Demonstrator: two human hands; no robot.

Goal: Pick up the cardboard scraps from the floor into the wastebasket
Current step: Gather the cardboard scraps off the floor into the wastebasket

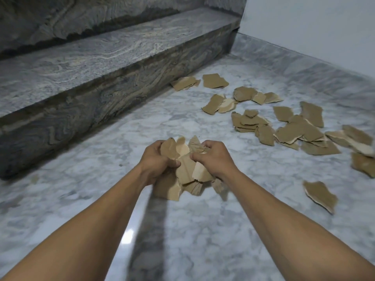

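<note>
Gripping one bundle of cardboard scraps (pixel 185 169) at frame centre, your left hand (pixel 156 162) and right hand (pixel 215 159) curl closed around it.

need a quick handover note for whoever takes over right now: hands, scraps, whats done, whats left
Left hand: grip on the left side of a bundle of scraps.
Right hand: grip on the right side of the same bundle.
Loose scraps: many lie scattered on the marble floor to the right, between the step and the wall; a lone scrap lies nearer.
Wastebasket: not in view.
Done: one bundle gathered in both hands.
Left: bin that bundle, then collect the remaining scraps.
</note>
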